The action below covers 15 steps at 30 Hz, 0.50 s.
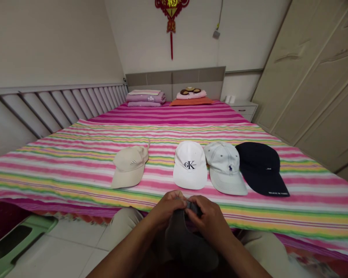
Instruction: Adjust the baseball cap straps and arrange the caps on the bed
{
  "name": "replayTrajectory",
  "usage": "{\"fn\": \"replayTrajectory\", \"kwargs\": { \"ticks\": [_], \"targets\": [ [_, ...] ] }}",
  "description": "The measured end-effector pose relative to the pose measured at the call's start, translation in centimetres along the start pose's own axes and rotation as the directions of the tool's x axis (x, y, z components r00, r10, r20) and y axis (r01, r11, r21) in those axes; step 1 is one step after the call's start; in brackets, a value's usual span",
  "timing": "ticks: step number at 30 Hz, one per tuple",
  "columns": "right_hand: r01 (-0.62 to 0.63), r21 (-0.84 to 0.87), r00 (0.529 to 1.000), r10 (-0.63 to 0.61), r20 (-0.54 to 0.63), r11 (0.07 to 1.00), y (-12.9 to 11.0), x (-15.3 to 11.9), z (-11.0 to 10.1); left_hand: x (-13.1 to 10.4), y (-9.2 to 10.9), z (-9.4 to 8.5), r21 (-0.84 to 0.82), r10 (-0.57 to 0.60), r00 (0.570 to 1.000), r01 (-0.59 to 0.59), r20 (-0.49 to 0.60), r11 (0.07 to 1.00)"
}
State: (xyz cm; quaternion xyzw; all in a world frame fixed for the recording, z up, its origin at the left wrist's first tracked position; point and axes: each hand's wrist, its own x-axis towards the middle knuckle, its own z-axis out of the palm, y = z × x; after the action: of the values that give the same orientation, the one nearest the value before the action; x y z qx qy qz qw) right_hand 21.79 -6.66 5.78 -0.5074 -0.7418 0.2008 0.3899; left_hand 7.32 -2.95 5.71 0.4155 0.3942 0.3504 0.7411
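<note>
My left hand and my right hand meet at the bed's near edge, fingers pinched on the strap end of a dark grey cap. The cap hangs below them over my lap, its lower part in shadow. Beyond my hands, a white cap with dark lettering lies on the bed. A pale grey cap with a small dark emblem touches it, and a navy cap lies to the right. Apart on the left is a beige cap, its strap sticking up behind.
The caps lie on a striped bedspread. Folded purple bedding and a pink pillow sit by the headboard. A railing runs along the left. A green stool stands at lower left, a wardrobe at right.
</note>
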Motion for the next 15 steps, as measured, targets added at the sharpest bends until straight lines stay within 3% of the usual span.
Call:
{"fn": "replayTrajectory", "kwargs": {
  "ticks": [4, 8, 12, 15],
  "targets": [
    [0.035, -0.038, 0.999, -0.035, -0.016, 0.999, 0.18, 0.01, 0.22, 0.13, -0.04, -0.09, -0.017, -0.016, 1.0, 0.015, -0.017, 1.0],
    [-0.005, -0.016, 1.0, 0.005, -0.021, 1.0, 0.27, 0.07, 0.31, 0.16, 0.09, 0.06, -0.098, 0.022, 1.0, -0.023, -0.02, 0.995],
    [-0.078, 0.104, 0.997, 0.08, -0.021, 0.992, 0.28, 0.35, 0.08, 0.19, 0.12, 0.21, -0.115, 0.037, 0.999, -0.04, -0.026, 0.993],
    [-0.191, 0.308, 0.981, 0.175, 0.079, 0.932, 0.53, 0.72, -0.22, 0.29, 0.0, 0.16, -0.076, 0.023, 0.999, -0.026, -0.038, 0.997]
  ]
}}
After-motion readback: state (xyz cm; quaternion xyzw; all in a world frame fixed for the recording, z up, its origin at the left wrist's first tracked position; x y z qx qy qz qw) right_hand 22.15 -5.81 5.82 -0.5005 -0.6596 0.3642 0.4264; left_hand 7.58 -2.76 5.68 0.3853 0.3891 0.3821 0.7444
